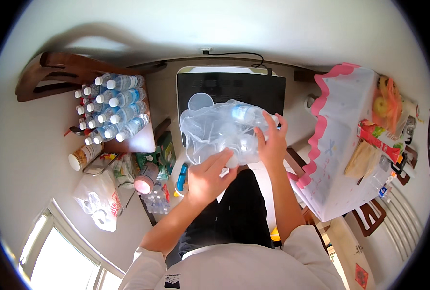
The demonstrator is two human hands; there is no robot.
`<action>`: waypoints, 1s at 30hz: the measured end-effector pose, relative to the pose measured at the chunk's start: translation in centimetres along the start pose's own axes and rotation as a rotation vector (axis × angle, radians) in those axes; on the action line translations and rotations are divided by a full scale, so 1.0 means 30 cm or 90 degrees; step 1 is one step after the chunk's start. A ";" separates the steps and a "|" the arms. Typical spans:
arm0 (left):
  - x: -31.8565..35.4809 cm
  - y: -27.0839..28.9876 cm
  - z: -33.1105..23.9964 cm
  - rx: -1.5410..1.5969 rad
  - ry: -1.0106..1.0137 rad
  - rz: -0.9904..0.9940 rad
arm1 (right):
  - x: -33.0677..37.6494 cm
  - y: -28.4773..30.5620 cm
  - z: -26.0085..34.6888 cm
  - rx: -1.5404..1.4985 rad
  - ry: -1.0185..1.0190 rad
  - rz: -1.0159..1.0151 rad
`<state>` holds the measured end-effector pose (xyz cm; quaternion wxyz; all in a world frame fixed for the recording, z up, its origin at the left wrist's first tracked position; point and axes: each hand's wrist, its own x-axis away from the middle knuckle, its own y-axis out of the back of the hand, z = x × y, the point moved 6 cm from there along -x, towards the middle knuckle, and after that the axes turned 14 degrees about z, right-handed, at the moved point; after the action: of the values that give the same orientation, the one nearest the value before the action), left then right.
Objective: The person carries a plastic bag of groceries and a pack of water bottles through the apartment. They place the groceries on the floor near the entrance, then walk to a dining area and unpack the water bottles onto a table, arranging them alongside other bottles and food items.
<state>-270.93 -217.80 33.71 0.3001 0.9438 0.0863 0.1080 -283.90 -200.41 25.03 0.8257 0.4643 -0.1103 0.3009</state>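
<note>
The clear bag (215, 133) at frame centre blurs the bottles inside so their count cannot be told, the left hand (206, 180) and right hand (272, 142) hide parts of it, and the window (60, 256) at lower left is cut off by the fisheye rim.

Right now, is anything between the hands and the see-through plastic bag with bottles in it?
No. The left hand and the right hand both grip the clear plastic bag of water bottles directly; nothing visible lies between.
</note>
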 end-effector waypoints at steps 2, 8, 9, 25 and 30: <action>0.004 0.079 -0.068 0.028 -0.019 0.005 | 0.006 -0.004 0.000 0.006 0.039 -0.010; 0.103 0.371 -0.192 0.027 -0.088 -0.033 | 0.004 -0.016 0.074 0.042 0.094 -0.044; 0.123 0.433 -0.206 0.024 -0.084 -0.043 | 0.004 -0.013 0.078 0.045 0.102 -0.051; 0.657 0.832 0.455 -0.160 0.357 -0.364 | 0.064 -0.121 0.160 0.118 0.153 -0.051; 0.753 0.725 0.884 -0.102 0.484 -0.397 | 0.091 -0.213 0.256 0.170 0.179 -0.057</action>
<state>-240.30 -244.68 28.74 0.3372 0.7408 0.4590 0.3562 -277.13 -208.22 26.00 0.7766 0.5275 0.0675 0.3378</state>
